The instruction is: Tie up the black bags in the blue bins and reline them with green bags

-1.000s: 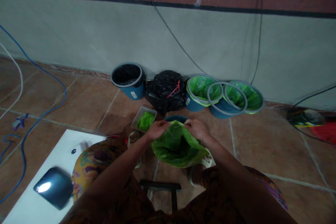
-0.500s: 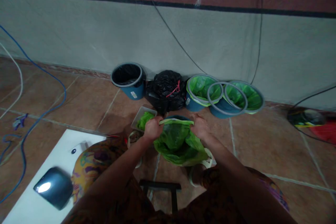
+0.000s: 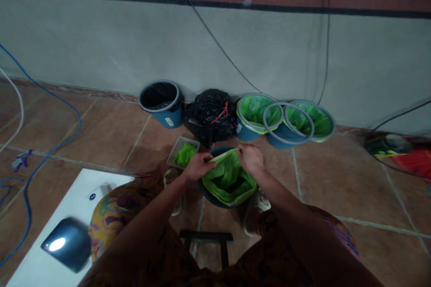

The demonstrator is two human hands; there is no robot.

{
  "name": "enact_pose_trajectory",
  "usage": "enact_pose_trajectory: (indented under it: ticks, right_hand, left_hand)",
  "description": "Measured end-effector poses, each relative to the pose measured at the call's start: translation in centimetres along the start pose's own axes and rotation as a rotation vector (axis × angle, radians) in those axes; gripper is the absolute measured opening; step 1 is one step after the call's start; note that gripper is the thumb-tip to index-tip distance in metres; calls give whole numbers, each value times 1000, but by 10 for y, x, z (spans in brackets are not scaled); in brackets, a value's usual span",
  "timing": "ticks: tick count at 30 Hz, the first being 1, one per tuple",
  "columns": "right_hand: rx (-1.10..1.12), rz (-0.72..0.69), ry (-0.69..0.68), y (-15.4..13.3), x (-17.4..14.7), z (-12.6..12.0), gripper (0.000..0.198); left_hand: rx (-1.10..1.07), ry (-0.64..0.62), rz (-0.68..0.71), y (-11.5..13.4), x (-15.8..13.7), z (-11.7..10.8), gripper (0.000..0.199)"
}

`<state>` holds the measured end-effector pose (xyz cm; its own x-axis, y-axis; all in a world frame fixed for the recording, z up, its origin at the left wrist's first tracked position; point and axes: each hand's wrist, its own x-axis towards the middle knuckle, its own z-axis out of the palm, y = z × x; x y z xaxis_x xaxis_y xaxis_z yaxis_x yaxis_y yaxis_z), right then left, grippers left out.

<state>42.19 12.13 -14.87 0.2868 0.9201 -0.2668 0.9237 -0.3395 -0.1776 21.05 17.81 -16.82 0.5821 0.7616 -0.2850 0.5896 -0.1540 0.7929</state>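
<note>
A green plastic bag (image 3: 229,179) sits inside a small blue bin (image 3: 215,201) on the floor between my knees. My left hand (image 3: 198,166) pinches the bag's top edge at the left. My right hand (image 3: 249,158) grips the same edge at the right, near the bin's far rim. The lower part of the bag lies crumpled in the bin.
Along the wall stand a blue bin with a black liner (image 3: 160,103), a tied black bag (image 3: 211,115), and two bins lined in green (image 3: 254,114) (image 3: 311,121) with a loose grey ring (image 3: 288,123). A tray of green bags (image 3: 183,152) lies nearby. A white board (image 3: 63,228) is at left.
The bag went from hanging open above the bin to lying down inside it. Both hands drew closer together along its top edge.
</note>
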Motion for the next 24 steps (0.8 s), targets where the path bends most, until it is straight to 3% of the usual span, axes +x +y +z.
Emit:
enact_pose_trajectory:
  ticks: [2, 7, 11, 13, 15, 17, 19, 22, 24]
  right_hand:
    - [-37, 71, 10, 7, 2, -1, 30]
    - [-41, 178, 19, 10, 2, 0, 32]
    - [-2, 155, 120, 4, -2, -3, 36]
    - [42, 69, 130, -2, -8, -1, 37]
    - [87, -103, -15, -8, -18, 7, 30]
    - [82, -301, -268, -13, -32, 22, 27]
    - [-9, -426, -470, -13, -47, 39, 40]
    - [-172, -475, -580, -3, -61, 61, 60]
    - [-250, -431, -597, 8, -63, 69, 47]
  left_hand:
    - [54, -14, -48, -2, 1, -3, 18]
    - [506, 145, -189, -3, -2, 0, 20]
    - [620, 138, -274, -6, -1, 0, 24]
    - [610, 137, -333, -8, 1, -2, 27]
    - [598, 135, -359, -10, 4, -4, 29]
    - [582, 133, -356, -13, 6, -6, 29]
    - [547, 137, -356, -15, 8, -9, 29]
    - [451, 162, -387, -18, 11, -14, 26]
    - [375, 187, -412, -20, 12, -21, 25]
